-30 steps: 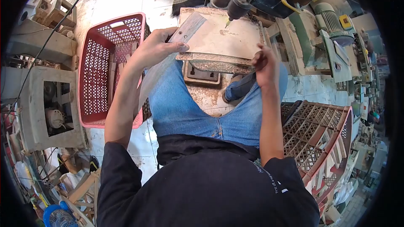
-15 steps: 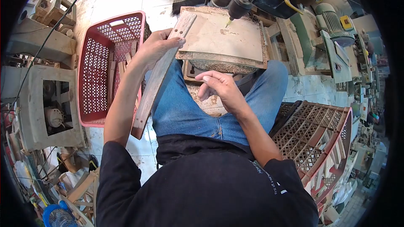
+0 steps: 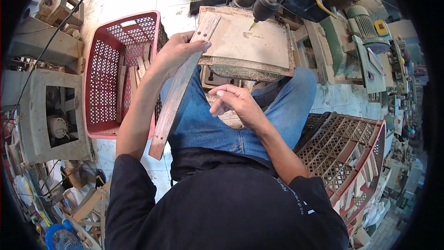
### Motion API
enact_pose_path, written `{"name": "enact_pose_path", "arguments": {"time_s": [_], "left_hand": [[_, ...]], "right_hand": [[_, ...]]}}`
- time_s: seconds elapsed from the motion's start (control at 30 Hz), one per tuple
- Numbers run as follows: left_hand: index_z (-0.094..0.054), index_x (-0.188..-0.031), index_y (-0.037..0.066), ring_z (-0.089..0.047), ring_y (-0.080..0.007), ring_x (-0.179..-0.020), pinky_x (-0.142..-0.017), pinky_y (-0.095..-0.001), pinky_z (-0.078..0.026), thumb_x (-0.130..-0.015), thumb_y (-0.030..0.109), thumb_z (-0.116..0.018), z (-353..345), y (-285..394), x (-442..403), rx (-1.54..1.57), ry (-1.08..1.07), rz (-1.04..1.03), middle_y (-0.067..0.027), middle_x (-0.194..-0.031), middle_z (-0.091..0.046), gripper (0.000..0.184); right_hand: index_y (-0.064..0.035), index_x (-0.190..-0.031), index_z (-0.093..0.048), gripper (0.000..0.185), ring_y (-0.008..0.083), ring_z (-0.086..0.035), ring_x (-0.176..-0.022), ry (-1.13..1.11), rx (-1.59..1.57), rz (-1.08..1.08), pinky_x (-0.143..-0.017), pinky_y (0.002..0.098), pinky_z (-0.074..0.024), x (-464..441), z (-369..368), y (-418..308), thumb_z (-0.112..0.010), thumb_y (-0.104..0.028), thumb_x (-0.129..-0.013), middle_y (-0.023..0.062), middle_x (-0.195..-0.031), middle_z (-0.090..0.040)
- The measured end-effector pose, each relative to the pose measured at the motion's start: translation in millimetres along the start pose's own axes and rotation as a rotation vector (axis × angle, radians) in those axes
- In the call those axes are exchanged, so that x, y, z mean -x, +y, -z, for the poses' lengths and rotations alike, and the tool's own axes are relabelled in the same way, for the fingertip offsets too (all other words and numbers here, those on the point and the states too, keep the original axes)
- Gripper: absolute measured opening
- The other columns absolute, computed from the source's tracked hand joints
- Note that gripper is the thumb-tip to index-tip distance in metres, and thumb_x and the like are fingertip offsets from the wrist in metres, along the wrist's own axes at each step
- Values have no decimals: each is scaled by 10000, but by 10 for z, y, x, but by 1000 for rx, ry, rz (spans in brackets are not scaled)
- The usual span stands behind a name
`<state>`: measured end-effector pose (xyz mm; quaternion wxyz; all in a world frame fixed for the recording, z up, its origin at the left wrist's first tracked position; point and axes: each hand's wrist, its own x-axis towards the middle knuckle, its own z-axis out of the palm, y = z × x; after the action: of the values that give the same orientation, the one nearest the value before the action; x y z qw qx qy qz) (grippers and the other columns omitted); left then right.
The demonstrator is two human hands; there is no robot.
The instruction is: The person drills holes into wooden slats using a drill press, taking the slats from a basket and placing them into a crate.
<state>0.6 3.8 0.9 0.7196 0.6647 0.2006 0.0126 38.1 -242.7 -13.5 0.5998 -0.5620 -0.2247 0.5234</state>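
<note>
A long wooden slat (image 3: 178,93) slants over my left thigh, with two small holes near its upper end and more near its lower end. My left hand (image 3: 180,52) grips it near the upper end, thumb across its face. My right hand (image 3: 233,104) hangs over my lap to the right of the slat, touching nothing; its fingers are loosely curled and apart. Ahead lies a dusty work board (image 3: 249,41) on the machine table. A drill bit (image 3: 253,25) points down over a worn spot on that board.
A red crate (image 3: 102,132) with wooden strips stands at the left. Another crate (image 3: 347,150) with slats is at the lower right. The drill head (image 3: 266,7) overhangs the board. A green machine with a motor (image 3: 365,28) stands at the right.
My right hand has come from the board's right front corner to over my lap. The slat, still in my left hand, has turned to show its broad face with the holes.
</note>
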Motion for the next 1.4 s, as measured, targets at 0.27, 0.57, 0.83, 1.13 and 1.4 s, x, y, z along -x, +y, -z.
{"name": "enact_pose_path", "arguments": {"time_s": [0.27, 0.57, 0.83, 1.13, 1.4], "left_hand": [[-611, -1152, -18, -607, -104, -735, -645, -259, -517, -977, 205, -672, -40, -97, -87, 289, 295, -108, -45, -911, -634, 291], [-529, -1161, 33, -621, -155, -955, -833, -336, -527, -1005, 148, -620, 204, -339, -328, 712, 643, -344, -72, -1019, -617, 214], [-533, -1140, 24, -660, -201, -862, -771, -421, -580, -1008, 108, -596, 367, -471, -314, 756, 693, -282, -92, -1022, -638, 168], [-504, -1152, -58, -655, -224, -868, -818, -372, -598, -1005, 58, -588, 557, -533, -388, 862, 572, -122, -123, -1011, -614, 206], [-596, -1265, -55, -551, -295, -1248, -1084, -475, -425, -910, 215, -735, 485, -335, -393, -93, 921, -589, -172, -1193, -625, 467]], "right_hand": [[19, -1510, -334, 588, 232, -683, -1070, -221, -31, -160, -870, 329, -557, 175, -331, -37, -549, -287, -1057, 186, -1171, -684], [-1, -1349, -529, 432, 119, -645, -767, 230, 95, -38, -659, 251, -556, 113, 349, -254, -647, -164, -967, 99, -1017, -649], [-51, -1348, -576, 463, 171, -612, -1039, 398, 474, 269, -912, 303, -506, -31, 1053, -479, -692, -145, -910, 96, -1176, -613], [-103, -1287, -656, 491, 319, -557, -1151, 540, 1322, 501, -1016, 437, -424, -404, 1415, -188, -758, -230, -824, 99, -1204, -614], [-102, -1256, -679, 431, 329, -560, -1130, 554, 1320, 584, -987, 424, -452, -573, 1744, -270, -753, -187, -840, 104, -1196, -620]]}}
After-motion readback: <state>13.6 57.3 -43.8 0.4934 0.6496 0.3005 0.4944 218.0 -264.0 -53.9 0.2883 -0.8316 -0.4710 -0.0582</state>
